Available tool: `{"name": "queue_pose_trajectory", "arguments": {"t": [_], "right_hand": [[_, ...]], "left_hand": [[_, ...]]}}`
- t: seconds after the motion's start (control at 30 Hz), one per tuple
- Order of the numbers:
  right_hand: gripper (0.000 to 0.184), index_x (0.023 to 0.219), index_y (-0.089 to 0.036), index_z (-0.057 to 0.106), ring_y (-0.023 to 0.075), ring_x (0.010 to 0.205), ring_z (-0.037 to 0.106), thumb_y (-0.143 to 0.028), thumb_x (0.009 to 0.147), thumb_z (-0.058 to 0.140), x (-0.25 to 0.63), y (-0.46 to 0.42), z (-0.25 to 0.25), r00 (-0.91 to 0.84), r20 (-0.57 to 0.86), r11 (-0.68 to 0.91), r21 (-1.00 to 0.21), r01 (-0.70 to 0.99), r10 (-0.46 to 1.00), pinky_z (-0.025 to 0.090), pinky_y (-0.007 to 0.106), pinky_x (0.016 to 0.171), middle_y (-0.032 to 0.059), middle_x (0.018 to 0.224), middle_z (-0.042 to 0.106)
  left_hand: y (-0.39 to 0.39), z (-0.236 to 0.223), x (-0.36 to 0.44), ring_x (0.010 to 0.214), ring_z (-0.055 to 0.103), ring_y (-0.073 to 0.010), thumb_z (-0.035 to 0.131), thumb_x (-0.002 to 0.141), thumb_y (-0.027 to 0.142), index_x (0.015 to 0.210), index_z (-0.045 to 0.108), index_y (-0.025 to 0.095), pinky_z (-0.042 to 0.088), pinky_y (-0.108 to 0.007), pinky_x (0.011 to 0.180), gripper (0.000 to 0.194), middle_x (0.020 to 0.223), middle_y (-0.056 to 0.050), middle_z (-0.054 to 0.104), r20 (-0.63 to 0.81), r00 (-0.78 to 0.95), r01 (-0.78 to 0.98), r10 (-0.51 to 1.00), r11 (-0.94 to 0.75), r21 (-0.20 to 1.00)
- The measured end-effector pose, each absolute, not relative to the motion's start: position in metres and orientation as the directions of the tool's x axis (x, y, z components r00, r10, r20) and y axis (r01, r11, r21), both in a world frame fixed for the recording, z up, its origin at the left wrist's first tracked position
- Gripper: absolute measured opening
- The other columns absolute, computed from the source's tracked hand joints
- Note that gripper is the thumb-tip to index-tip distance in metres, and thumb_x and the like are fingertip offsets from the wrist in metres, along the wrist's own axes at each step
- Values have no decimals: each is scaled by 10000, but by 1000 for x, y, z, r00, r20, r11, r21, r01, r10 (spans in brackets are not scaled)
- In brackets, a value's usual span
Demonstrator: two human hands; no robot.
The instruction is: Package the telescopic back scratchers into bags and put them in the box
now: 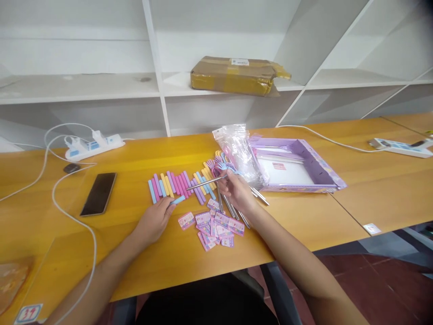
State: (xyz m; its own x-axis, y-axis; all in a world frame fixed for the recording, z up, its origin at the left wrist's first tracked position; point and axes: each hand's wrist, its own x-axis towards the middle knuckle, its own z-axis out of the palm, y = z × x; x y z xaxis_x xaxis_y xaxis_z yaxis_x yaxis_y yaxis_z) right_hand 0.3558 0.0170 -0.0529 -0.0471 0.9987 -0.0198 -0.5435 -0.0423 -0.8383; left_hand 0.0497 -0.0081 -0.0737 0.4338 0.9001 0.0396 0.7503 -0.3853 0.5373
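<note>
My left hand point(156, 220) pinches a light blue tube-shaped grip point(178, 200) near the table's front half. In my right hand point(237, 192) is a back scratcher, its thin metal rod point(204, 183) pointing left toward the blue grip; rod and grip are apart. Light blue claw-shaped heads point(223, 167) show by the right fingers, partly hidden. Beneath and beside that hand lie several more metal rods point(232, 208). Loose grips point(172, 183) in pink, purple, yellow and blue lie in a row behind my left hand. Small printed cards point(216, 228) are piled between my forearms.
A clear plastic bag point(238, 146) leans against an open purple display box point(333, 178). At left are a phone point(98, 194), a power strip point(98, 148) and a looping white cable point(93, 239). A taped carton point(233, 76) sits on the shelf; another power strip point(402, 146) lies right.
</note>
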Motion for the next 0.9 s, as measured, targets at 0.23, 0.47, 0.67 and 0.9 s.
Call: {"name": "queue_pose_trajectory", "arguments": {"t": [0.23,0.47,0.67,0.9], "right_hand": [[303,887,-225,590,85,488,367,-481,890,753,360,16,-52,-1,-41,-35,-832,-553,999,266,197,409,-54,645,451],[339,918,-232,593,92,474,439,-525,880,760,356,14,-52,-2,-32,-29,-858,-512,999,301,198,391,-61,617,471],[356,940,-224,644,101,496,503,-566,903,739,356,11,-55,16,12,18,-893,-450,1000,345,215,413,-46,652,522],[420,891,-241,649,123,485,497,-659,924,673,353,8,-57,54,95,108,-931,-348,994,387,260,457,-34,633,529]], "left_hand": [[-10,-77,47,1102,718,-261,325,1134,438,1280,630,220,572,-401,922,402,1219,-94,739,108,458,731,882,-443,519],[-14,-77,48,1091,726,-252,346,1131,410,1322,655,218,594,-396,948,411,1194,-94,750,158,476,697,865,-481,532],[-15,-81,47,1127,720,-260,337,1133,418,1323,672,205,603,-398,962,440,1228,-107,749,255,461,692,850,-524,497],[-18,-79,50,979,725,-244,334,1132,392,1332,688,199,613,-353,834,450,1051,-111,738,288,494,701,820,-572,427]]}}
